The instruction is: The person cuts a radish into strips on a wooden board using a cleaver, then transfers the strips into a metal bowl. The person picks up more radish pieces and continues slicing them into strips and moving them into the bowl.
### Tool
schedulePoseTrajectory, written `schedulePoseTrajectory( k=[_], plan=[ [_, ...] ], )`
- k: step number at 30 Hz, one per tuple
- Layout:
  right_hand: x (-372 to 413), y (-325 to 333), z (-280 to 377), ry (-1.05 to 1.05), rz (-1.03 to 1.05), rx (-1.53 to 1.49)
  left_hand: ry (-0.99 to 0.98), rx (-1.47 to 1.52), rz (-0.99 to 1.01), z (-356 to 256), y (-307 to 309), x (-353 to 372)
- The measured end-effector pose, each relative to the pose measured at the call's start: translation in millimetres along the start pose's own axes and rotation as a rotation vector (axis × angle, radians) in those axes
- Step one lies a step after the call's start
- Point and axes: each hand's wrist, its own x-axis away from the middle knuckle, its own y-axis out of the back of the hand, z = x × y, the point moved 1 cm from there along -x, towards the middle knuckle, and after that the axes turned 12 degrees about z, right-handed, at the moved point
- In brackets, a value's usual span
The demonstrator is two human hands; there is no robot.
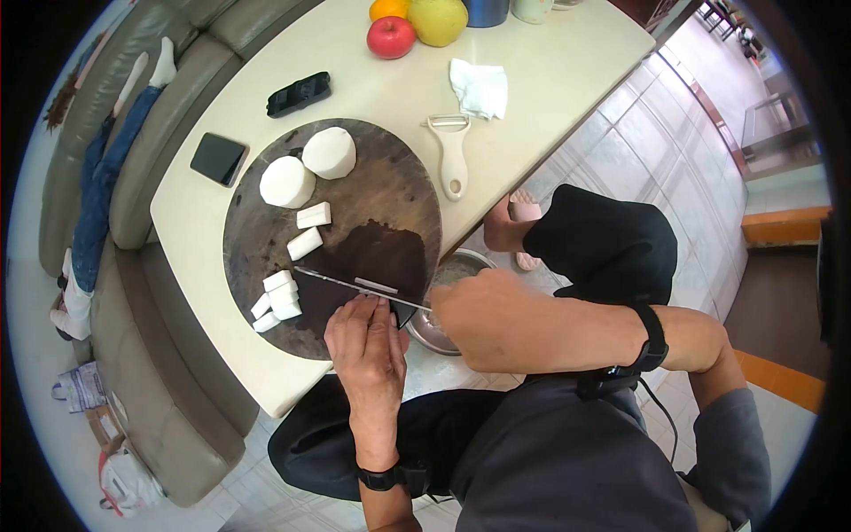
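One head-worn camera looks steeply down, close above the left hand (368, 341) and right hand (483, 310) at the worktop (550, 71). Its fisheye lens curves the sofa (151, 160) and floor (638, 133) around the rim.

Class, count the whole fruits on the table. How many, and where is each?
3, all at the far edge of the table: a red apple, a yellow-green fruit right of it, and an orange behind the apple, cut off by the frame. More may lie beyond view.
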Motion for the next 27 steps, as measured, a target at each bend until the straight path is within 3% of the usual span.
schedulePoseTrajectory(
  k=[5, 7, 14, 27],
  plan=[
    [11, 2, -1, 0.048, -0.050, 0.004, -0.005, 0.002, -0.031, 0, 4, 2],
    [13, 3, 1, 0.083, -0.066, -0.004, 0.080, 0.060, -0.102, 2, 11, 6],
    [21, 3, 13, 0.034, 0.000, 0.018, 0.043, 0.048, -0.032, 5, 18, 15],
    [20, -2, 15, -0.061, 0.019, 0.070, 0.084, 0.076, -0.127, 8, 1, 1]
  ],
)
